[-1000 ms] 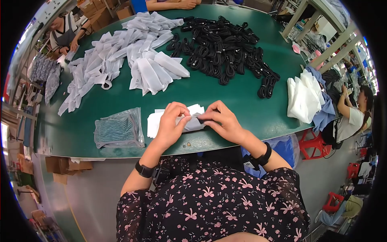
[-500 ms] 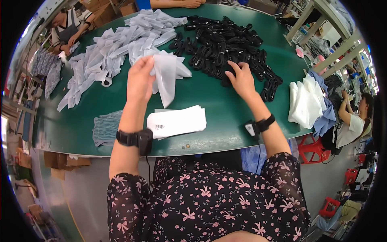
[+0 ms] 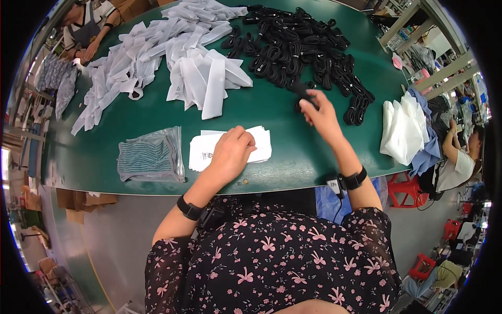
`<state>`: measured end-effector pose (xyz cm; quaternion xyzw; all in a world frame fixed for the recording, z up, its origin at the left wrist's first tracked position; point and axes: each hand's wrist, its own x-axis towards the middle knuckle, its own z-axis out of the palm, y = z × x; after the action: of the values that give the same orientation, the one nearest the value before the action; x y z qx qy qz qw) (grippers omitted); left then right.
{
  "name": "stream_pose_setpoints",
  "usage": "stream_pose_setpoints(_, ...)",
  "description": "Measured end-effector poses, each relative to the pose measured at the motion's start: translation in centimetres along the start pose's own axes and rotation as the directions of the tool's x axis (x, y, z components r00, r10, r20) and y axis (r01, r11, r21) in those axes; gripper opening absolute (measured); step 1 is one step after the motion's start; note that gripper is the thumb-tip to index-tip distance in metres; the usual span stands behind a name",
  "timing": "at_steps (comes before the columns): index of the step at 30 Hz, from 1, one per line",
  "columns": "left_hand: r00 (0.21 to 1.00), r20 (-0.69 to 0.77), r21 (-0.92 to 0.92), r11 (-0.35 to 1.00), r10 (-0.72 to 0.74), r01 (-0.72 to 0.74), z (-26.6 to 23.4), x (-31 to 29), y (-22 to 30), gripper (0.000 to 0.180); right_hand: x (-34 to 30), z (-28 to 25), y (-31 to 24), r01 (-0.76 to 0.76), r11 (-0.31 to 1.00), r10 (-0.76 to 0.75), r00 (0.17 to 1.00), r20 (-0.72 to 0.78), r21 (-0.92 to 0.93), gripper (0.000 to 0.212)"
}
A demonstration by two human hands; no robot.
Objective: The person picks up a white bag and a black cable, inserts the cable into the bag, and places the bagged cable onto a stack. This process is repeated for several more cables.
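Note:
My right hand [image 3: 323,116] grips a bundled black cable [image 3: 300,90] between thumb and fingers, above the table just in front of the large pile of black cable bundles [image 3: 295,44]. My left hand [image 3: 229,156] lies on a stack of flat white bags [image 3: 201,153] near the table's front edge. Its fingers are bent and held together on the top bag, with the fingertips partly hidden. Beyond it, a frosted bag [image 3: 214,89] lies on the near end of a heap of similar whitish bags [image 3: 141,52].
A clear bag with a striped grey-green textile [image 3: 146,157] lies left of the stack on the green table [image 3: 293,157]. White sheeting [image 3: 402,131] and blue cloth hang at the right edge. A person works at the far left, another at the right beside a red stool [image 3: 400,191].
My left hand has let go of the frosted bag on the heap and come down to the white stack. My right hand has drawn a black cable bundle nearer from the pile.

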<state>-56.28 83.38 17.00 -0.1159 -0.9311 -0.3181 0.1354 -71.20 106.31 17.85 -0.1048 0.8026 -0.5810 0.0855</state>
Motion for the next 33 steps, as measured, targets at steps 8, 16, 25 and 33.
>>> stream_pose_setpoints(8, 0.992, -0.080, -0.059, 0.994, -0.095, 0.090, 0.2, -1.2, -0.6, 0.008, -6.6, 2.7, -1.1, 0.555, 0.818, -0.517, 0.824, 0.232, -0.151, 0.029)
stream_pose_setpoints(16, 0.965, -0.047, -0.371, 0.901, -0.259, 0.224, -0.7, -1.0, 0.1, 0.006, -8.2, 3.1, -0.8, 0.688, 0.663, -0.613, 0.725, 0.313, -0.295, 0.035)
stream_pose_setpoints(25, 0.984, -0.098, -0.146, 0.976, 0.147, -0.160, -1.3, -0.5, 1.0, 0.011, -7.3, 2.8, -1.0, -0.329, 0.942, 0.242, 0.796, 0.555, 0.061, 0.023)
stream_pose_setpoints(33, 0.982, -0.130, -0.117, 0.981, 0.138, -0.154, -2.0, 0.9, 1.3, 0.012, -6.4, 3.9, -0.1, 0.658, 0.752, -0.632, 0.702, 0.328, 0.039, 0.029)
